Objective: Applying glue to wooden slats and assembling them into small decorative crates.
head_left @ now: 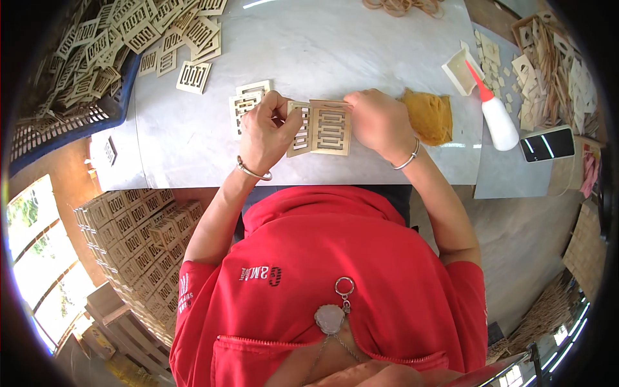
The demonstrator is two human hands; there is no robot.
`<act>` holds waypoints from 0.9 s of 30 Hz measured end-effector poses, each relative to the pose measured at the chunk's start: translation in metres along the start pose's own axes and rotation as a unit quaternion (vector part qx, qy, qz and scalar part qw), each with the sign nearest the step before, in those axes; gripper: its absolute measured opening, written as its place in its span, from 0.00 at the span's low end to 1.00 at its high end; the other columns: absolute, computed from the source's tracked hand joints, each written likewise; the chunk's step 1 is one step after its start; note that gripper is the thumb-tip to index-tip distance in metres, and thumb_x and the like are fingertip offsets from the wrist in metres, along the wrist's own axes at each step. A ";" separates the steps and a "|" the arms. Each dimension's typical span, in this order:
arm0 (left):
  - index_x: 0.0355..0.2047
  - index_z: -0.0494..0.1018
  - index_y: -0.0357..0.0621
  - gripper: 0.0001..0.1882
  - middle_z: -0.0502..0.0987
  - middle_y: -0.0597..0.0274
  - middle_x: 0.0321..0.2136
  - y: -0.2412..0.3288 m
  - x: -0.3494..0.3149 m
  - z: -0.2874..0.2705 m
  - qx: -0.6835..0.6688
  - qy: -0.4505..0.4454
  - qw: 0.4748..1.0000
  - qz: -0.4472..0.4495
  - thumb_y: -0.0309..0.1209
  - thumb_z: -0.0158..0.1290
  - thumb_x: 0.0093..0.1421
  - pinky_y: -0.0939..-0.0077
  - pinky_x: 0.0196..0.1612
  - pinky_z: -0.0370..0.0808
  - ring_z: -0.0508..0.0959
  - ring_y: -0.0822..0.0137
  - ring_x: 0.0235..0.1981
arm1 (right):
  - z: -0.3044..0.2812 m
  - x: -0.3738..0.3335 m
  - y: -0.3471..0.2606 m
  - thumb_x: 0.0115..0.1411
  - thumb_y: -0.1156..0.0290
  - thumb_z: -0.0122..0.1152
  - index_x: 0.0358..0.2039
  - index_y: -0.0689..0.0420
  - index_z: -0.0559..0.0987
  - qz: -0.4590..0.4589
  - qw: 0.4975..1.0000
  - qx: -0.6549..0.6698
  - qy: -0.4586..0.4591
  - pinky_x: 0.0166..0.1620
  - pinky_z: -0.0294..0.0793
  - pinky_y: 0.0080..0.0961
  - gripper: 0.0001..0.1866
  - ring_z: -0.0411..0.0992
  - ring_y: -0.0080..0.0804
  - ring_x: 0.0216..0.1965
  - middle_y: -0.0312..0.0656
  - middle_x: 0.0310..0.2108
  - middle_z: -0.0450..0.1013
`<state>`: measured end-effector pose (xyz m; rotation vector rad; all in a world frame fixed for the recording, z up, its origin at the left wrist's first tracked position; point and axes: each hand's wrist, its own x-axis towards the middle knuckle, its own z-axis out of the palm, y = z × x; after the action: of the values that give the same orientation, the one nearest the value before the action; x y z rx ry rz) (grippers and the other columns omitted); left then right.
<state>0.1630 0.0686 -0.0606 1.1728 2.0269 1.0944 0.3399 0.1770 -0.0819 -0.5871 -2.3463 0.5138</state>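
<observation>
In front of me, over the table, two pale wooden cut-out panels meet at an angle. Both have rows of slots. My left hand (267, 129) is closed in a pinch on the left panel (300, 134). The upper right corner of the right panel (332, 129) is in the grip of my right hand (382, 122), which is slightly blurred. Beside my left hand, partly covered by it, more slotted panels (244, 106) lie on the table. A mustard-yellow cloth (431, 117) lies just right of my right hand.
A blue basket (126, 106) heaped with slotted panels stands at far left; one loose panel (193, 77) lies nearby. At right are a white red-tipped squeeze bottle (500, 124), a small open tray (463, 72), a phone (548, 145) and wood scraps (532, 80). Stacked panels (132, 238) stand below left.
</observation>
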 end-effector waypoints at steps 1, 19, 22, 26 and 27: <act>0.19 0.66 0.38 0.10 0.68 0.65 0.12 0.000 0.000 0.000 0.015 -0.004 1.000 0.004 0.27 0.55 0.49 0.81 0.19 0.66 0.66 0.78 0.13 | 0.000 0.000 0.000 0.44 0.79 0.61 0.27 0.53 0.70 0.003 1.000 0.001 0.002 0.21 0.69 0.23 0.11 0.70 0.26 0.23 0.33 0.18 0.68; 0.19 0.65 0.39 0.13 0.68 0.62 0.18 0.009 0.000 0.013 0.058 -0.020 0.993 0.104 0.29 0.59 0.49 0.77 0.20 0.69 0.70 0.71 0.15 | 0.002 -0.002 -0.002 0.41 0.84 0.60 0.27 0.58 0.72 -0.020 0.999 0.047 -0.003 0.24 0.70 0.26 0.12 0.70 0.33 0.24 0.38 0.19 0.68; 0.21 0.66 0.38 0.15 0.69 0.61 0.19 0.007 0.000 0.010 0.055 -0.038 0.991 0.113 0.32 0.61 0.49 0.77 0.20 0.69 0.71 0.71 0.16 | -0.002 -0.002 -0.003 0.43 0.84 0.59 0.27 0.59 0.72 -0.023 0.999 0.041 -0.010 0.24 0.70 0.27 0.10 0.70 0.33 0.24 0.38 0.20 0.69; 0.25 0.69 0.38 0.18 0.73 0.60 0.24 -0.006 0.002 -0.014 0.019 -0.039 0.995 0.091 0.39 0.64 0.47 0.77 0.24 0.71 0.74 0.69 0.21 | -0.019 0.003 -0.009 0.48 0.75 0.61 0.34 0.59 0.73 0.017 0.998 0.027 -0.051 0.28 0.71 0.28 0.12 0.71 0.35 0.27 0.41 0.26 0.71; 0.27 0.70 0.38 0.18 0.74 0.60 0.26 -0.011 0.004 -0.026 0.040 -0.011 0.992 0.116 0.39 0.64 0.47 0.75 0.26 0.72 0.75 0.67 0.24 | -0.023 0.003 -0.009 0.50 0.69 0.63 0.36 0.58 0.73 0.033 0.998 0.021 -0.049 0.29 0.72 0.28 0.14 0.71 0.35 0.28 0.41 0.28 0.72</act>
<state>0.1366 0.0592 -0.0566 1.4844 1.9696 1.1114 0.3512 0.1753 -0.0595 -0.6344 -2.4081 0.6324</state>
